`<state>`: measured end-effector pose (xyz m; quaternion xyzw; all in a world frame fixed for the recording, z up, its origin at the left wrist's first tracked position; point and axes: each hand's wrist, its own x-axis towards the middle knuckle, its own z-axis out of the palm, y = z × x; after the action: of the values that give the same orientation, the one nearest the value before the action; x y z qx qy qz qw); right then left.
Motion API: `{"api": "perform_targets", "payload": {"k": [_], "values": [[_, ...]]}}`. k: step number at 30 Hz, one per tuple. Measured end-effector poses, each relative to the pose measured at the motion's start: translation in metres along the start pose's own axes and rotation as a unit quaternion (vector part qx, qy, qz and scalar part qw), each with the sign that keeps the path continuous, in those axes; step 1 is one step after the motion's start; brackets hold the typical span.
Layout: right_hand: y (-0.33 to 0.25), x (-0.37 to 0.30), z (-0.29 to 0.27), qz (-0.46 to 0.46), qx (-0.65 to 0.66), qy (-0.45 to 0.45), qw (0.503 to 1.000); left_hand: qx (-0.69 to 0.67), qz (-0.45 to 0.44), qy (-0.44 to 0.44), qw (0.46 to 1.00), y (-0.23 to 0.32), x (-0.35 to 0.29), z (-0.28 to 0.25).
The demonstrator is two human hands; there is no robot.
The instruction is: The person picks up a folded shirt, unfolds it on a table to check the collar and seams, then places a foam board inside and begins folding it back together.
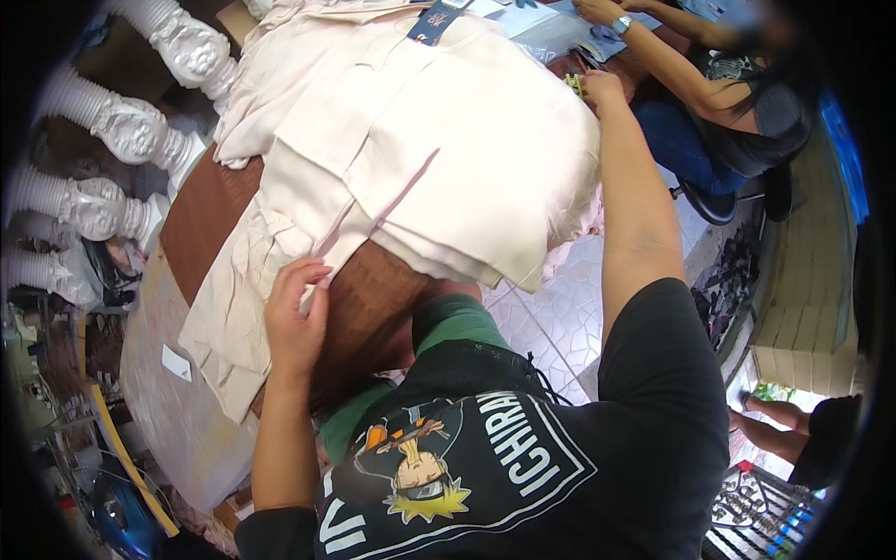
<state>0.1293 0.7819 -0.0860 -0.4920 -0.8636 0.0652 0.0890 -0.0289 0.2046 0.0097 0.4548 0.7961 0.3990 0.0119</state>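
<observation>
A cream garment with long flaps lies spread over a brown-covered table and hangs past its near edge. My left hand is at the garment's lower left part, fingers bent and thumb close to the index fingertip at a fabric edge. A dark hang tag lies on the cloth at the far end. Stretched out to the far right, my right hand closes on a small yellow-green tool beside the garment; its exact kind is too small to tell.
Ornate white columns stand along the left. A brown cover shows under the cloth, with a white paper slip on the table's left part. Across the right corner a seated person handles light-blue material. Another person's legs show at right.
</observation>
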Motion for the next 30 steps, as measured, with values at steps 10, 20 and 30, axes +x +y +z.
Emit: {"api": "perform_targets", "payload": {"k": [10,20,30], "values": [[-0.131,-0.248,-0.12,-0.248,0.439,0.09,0.859,-0.119,-0.038,-0.212,0.969,0.021,-0.066,0.029],[-0.151,-0.428,0.002,-0.079,0.263,-0.5,0.821,-0.147,-0.17,-0.525,0.821,-0.04,-0.107,0.089],[-0.142,-0.442,-0.027,-0.043,0.312,-0.508,0.802,-0.166,-0.182,-0.497,0.832,-0.005,-0.112,0.072]]}}
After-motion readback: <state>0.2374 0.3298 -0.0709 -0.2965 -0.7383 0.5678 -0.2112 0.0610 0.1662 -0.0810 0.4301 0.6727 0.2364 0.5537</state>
